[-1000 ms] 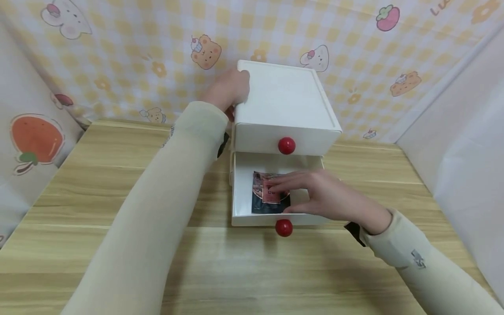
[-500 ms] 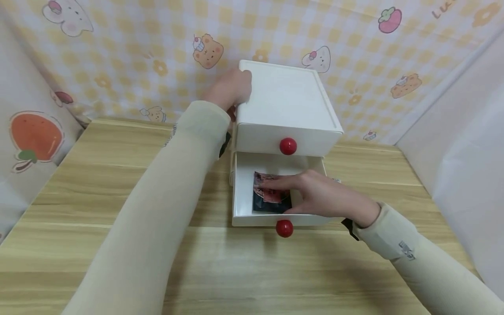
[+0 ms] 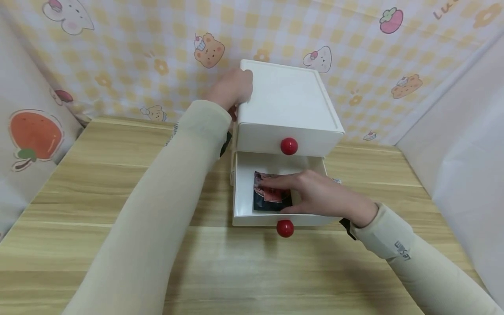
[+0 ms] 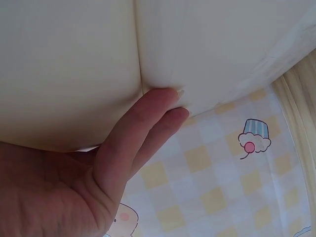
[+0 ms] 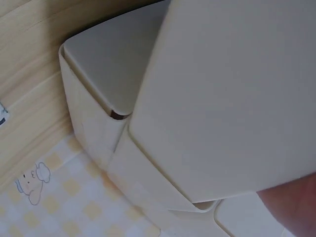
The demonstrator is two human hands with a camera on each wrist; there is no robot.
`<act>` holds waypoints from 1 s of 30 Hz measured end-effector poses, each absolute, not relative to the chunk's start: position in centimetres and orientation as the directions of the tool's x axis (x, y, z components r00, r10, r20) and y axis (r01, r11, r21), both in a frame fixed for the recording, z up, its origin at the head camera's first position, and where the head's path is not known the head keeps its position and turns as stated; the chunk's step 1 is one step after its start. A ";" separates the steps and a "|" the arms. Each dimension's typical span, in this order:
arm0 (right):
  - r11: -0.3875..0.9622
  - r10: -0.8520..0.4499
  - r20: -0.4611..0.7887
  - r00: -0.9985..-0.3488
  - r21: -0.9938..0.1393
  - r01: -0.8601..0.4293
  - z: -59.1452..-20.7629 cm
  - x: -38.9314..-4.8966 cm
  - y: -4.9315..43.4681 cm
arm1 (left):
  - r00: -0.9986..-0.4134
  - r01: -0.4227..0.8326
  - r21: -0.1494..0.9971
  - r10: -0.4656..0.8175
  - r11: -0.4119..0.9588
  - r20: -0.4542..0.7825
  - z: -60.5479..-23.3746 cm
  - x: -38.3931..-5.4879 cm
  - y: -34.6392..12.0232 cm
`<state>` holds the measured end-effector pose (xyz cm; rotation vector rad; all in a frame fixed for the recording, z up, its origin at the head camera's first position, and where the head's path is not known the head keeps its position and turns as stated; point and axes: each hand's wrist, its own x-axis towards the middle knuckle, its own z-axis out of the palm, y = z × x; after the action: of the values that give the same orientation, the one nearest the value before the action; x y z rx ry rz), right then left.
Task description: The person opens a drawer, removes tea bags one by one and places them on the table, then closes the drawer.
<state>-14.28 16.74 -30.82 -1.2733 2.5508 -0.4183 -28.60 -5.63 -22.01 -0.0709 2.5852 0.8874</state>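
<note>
A white drawer cabinet (image 3: 289, 96) with red ball knobs stands against the patterned backdrop. Its upper drawer is closed, while the lower drawer (image 3: 244, 188) is pulled out. Inside that drawer lies a dark flat packet (image 3: 267, 204) with a reddish label. My right hand (image 3: 315, 192) reaches over it, fingers across the far side and thumb at the near edge, pinching it. My left hand (image 3: 232, 87) holds the cabinet's upper left edge; its fingers (image 4: 133, 133) lie against the side at a seam. Most of the right hand is outside the right wrist view.
A wooden table (image 3: 220, 271) extends in front and to both sides. White fabric walls (image 3: 468, 144) stand left and right, with a checked cloth (image 3: 157, 39) behind. A small blue and white thing (image 3: 336, 180) shows just right of the open drawer.
My right hand has shifted left, its fingers spreading farther across the packet to its far left part. The packet's near edge has moved slightly away from the drawer front. The left hand keeps its place.
</note>
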 end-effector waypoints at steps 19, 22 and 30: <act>0.532 -0.833 0.003 -0.553 -0.272 -0.802 -31.0 -14.5 16.7 | -0.903 -0.211 0.590 0.076 0.780 -0.423 -21.8 -28.4 -5.6; 0.518 -0.838 0.038 -0.544 -0.255 -0.816 -31.1 -14.5 16.7 | -0.905 -0.180 0.567 0.090 0.804 -0.415 -21.8 -28.5 -5.6; 0.524 -0.823 0.151 -0.547 -0.168 -0.835 -30.9 -14.2 16.7 | -0.905 -0.202 0.581 0.077 0.788 -0.419 -21.6 -28.4 -5.7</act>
<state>-14.20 16.72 -30.86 -1.5179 2.7878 -0.3539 -28.36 -5.69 -21.62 -0.0934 2.5525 0.8968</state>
